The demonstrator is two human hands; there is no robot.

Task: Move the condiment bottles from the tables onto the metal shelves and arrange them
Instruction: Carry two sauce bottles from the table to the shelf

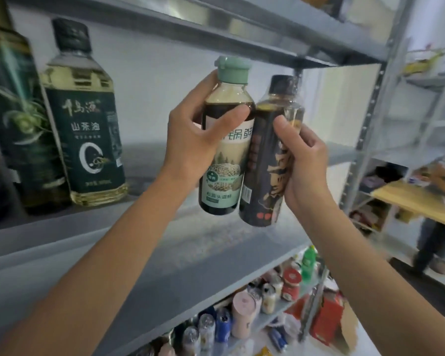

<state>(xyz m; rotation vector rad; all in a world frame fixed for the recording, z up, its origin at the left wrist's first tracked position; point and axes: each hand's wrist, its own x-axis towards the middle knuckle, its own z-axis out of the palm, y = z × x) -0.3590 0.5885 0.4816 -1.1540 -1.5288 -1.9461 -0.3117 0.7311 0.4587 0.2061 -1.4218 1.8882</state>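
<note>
Readable on the dark green label of the oil bottle [88, 140]: "千岛源" in white brush script, "山茶油" beneath, smaller print too blurred. On the pale label of the green-capped bottle [226, 155]: large characters ending in "鲜", and lower down "松茸头道鲜", somewhat blurred. On the black-capped bottle [267, 170]: big brush characters, illegible, beside a barcode.
</note>
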